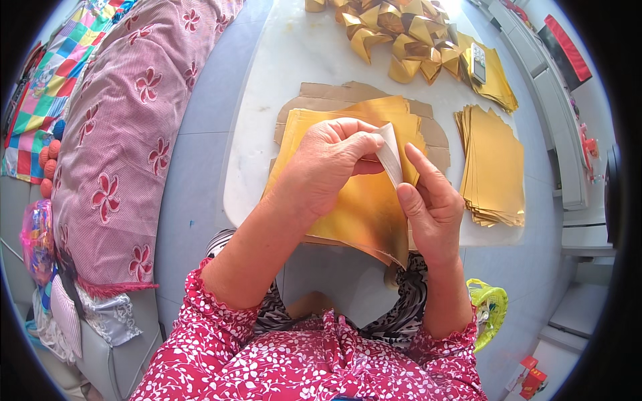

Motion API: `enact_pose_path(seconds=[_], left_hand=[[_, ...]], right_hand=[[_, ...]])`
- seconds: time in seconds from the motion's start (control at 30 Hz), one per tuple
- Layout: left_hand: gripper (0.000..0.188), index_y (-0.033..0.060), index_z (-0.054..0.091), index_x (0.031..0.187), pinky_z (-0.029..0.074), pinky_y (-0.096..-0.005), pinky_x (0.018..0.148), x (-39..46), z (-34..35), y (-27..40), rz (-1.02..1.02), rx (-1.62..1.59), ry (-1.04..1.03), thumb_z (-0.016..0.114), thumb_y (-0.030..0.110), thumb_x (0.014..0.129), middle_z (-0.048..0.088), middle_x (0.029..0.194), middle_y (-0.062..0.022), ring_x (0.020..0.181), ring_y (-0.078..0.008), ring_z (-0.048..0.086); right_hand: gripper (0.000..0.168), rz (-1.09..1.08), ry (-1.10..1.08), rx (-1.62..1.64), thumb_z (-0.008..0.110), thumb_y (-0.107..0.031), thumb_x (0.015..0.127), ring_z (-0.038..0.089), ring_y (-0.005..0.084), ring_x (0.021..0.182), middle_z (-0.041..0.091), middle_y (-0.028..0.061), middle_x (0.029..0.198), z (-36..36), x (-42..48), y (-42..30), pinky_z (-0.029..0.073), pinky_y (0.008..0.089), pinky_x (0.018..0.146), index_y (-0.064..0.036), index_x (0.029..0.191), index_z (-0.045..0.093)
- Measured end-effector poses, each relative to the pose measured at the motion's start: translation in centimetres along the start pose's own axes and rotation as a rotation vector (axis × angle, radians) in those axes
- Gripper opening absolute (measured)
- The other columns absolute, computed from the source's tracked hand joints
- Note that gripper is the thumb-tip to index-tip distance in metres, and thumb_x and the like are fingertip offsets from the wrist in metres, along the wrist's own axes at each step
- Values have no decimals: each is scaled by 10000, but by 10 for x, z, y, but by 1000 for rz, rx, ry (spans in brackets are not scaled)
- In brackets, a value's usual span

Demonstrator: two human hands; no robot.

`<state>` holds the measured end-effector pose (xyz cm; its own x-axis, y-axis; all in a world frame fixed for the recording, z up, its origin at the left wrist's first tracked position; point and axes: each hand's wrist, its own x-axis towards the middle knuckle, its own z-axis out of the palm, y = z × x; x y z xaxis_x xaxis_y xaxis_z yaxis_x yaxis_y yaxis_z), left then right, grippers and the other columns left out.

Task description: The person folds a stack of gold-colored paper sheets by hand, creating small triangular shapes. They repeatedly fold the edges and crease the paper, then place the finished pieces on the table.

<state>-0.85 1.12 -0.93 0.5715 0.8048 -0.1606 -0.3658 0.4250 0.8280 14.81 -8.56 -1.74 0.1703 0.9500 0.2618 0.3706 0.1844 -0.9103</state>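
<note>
My left hand pinches a gold foil paper sheet near its upper corner, where the pale back of the sheet shows in a narrow fold. On the right, my right hand has its thumb against the folded edge, with the index finger raised; whether it grips the paper I cannot tell. The sheet lies over a stack of gold papers on a piece of brown cardboard. Its lower right corner curls over the near edge of the white table.
Folded gold paper pieces cluster at the table's far side. A calculator-like device rests on gold sheets at the far right; another gold paper stack lies at the right. A sofa with a pink flowered cover stands left, a green basket lower right.
</note>
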Motion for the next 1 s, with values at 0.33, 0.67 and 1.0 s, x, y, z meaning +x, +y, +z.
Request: enact_pose_path(seconds=[0.33, 0.67, 1.0], left_hand=[[149, -23, 626, 967, 540, -314, 830, 0, 0, 0, -2, 10, -7, 557, 85, 889, 655, 918, -94, 840, -158, 643], [148, -18, 624, 967, 538, -306, 832, 1, -2, -2, -8, 6, 3, 548, 86, 894, 659, 929, -94, 842, -154, 650], [143, -17, 614, 967, 537, -309, 839, 2, -2, -3, -2, 11, -3, 550, 87, 894, 657, 927, -98, 844, -160, 649]], right_hand=[[455, -8, 11, 2, 670, -131, 864, 416, 37, 592, 514, -6, 748, 0, 1, 0, 366, 186, 533, 9, 1274, 530], [464, 21, -49, 76, 654, -96, 868, 568, 94, 849, 613, 83, 1032, -1, 2, -7, 470, 214, 722, 13, 1293, 504], [405, -156, -149, -82, 647, -66, 852, 590, 219, 1061, 582, 182, 1201, -5, 6, -3, 478, 287, 871, 35, 1232, 550]])
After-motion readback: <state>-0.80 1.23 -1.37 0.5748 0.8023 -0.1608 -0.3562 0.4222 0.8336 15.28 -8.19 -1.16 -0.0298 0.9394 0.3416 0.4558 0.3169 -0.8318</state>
